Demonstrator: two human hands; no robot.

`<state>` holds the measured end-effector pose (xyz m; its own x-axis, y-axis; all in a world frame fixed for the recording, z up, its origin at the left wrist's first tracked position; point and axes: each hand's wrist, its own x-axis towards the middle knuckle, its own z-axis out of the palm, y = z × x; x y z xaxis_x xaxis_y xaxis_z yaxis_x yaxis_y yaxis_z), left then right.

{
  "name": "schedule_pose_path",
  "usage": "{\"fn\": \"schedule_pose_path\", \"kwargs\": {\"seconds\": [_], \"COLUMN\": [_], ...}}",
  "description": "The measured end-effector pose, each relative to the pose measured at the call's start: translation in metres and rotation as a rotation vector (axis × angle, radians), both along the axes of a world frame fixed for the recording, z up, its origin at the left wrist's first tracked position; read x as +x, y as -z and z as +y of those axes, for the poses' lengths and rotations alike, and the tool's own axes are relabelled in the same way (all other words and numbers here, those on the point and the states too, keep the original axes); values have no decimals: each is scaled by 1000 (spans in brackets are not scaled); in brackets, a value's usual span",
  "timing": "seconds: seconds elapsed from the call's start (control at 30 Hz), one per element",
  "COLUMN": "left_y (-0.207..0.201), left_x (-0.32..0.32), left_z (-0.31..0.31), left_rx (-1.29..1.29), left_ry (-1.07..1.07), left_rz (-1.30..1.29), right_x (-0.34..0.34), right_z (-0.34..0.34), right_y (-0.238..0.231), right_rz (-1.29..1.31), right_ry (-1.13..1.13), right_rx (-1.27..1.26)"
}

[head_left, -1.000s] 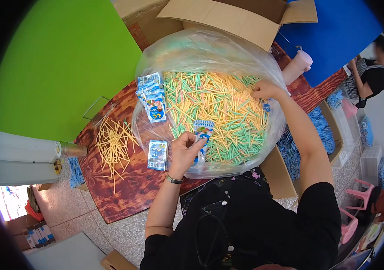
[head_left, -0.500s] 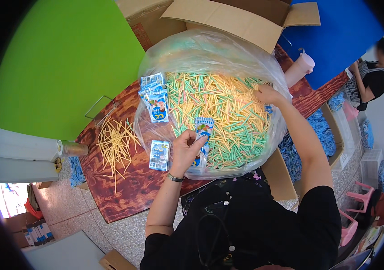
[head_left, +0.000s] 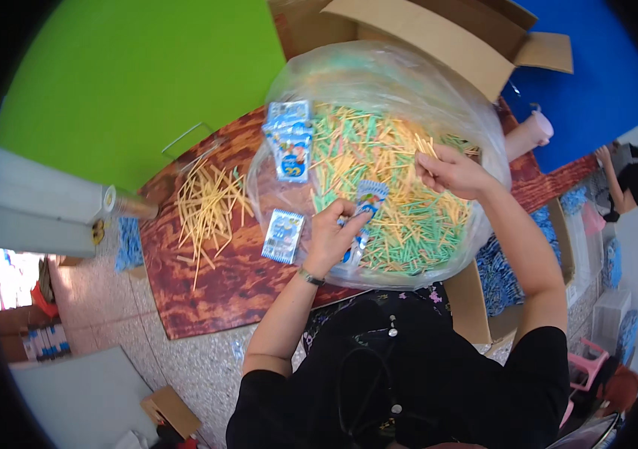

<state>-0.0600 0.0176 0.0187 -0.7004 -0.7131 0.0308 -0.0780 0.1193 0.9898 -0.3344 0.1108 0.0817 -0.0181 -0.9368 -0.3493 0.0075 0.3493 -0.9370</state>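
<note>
A reddish-brown, wood-patterned worktop point(head_left: 236, 292) stretched across the scene, its near-left corner pointing down toward the floor. On it, against the near edge, sat a big clear plastic bag point(head_left: 386, 71), its mouth spread wide. A cardboard box point(head_left: 420, 37) with raised flaps stood behind the bag, at the far edge. Filling the bag was a mass of short sticks point(head_left: 423, 238), mostly yellow and green. A loose pile of yellow sticks point(head_left: 209, 200) lay between the bag and the left edge. Toward the right end, just beyond the bag, was a pink bottle point(head_left: 532, 135).

The two hands were apart. The right hand point(head_left: 452, 172) was raised over the bag's right part; the left hand point(head_left: 334, 233) was over its near-left part. A few overlapping packets point(head_left: 290, 146) lay on the bag's left side, and a single packet point(head_left: 284, 236) rested nearer the near edge, beside the left hand. The left thumb and fingers gripped a blue-and-white packet point(head_left: 371, 196), tilted above the sticks. Smallest was a little yellow bunch point(head_left: 425, 146), pinched in the right fingertips, its ends pointing up.
</note>
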Motion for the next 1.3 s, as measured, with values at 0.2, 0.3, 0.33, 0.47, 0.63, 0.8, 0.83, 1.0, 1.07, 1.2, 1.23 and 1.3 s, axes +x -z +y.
{"fn": "schedule_pose_path", "kwargs": {"seconds": [0.2, 0.3, 0.33, 0.47, 0.63, 0.8, 0.83, 1.0, 1.07, 1.2, 1.23, 1.3], "left_y": [-1, 0, 3, 5, -1, -3, -2, 21, 16, 20, 22, 23], "left_x": [6, 9, 10, 15, 13, 9, 10, 11, 14, 21, 21, 24], "left_z": [-6, -10, -12, -14, -18, -14, -14, -22, -22, -26, -26, -25], "left_rx": [-458, -616, -705, -737, -889, -671, -598, -269, -274, -361, -363, -383], "left_ry": [-217, -251, -268, -261, -248, -265, -271, -254, -256, -301, -304, -288], "left_rz": [-1, 5, 33, 50, 111, 111, 100, 211, 183, 211, 211, 156], "right_x": [57, 56, 56, 66, 89, 107, 107, 53, 28, 13, 11, 15], "right_z": [-34, -51, -56, -72, -85, -79, -77, -65, -53, -43, -44, -50], "right_y": [-81, -83, -84, -91, -107, -125, -128, -90, -43, -2, 4, 13], "right_rz": [847, 946, 957, 1019, 1315, 1328, 1273, 1114, 1225, 1286, 1293, 1292], "right_ry": [-504, -666, -733, -848, -1023, -866, -790, -503, -536, -363, -249, -296], "right_rx": [-139, -283, -301, -221, -148, -330, -431, -369, -334, -201, -241, -311]}}
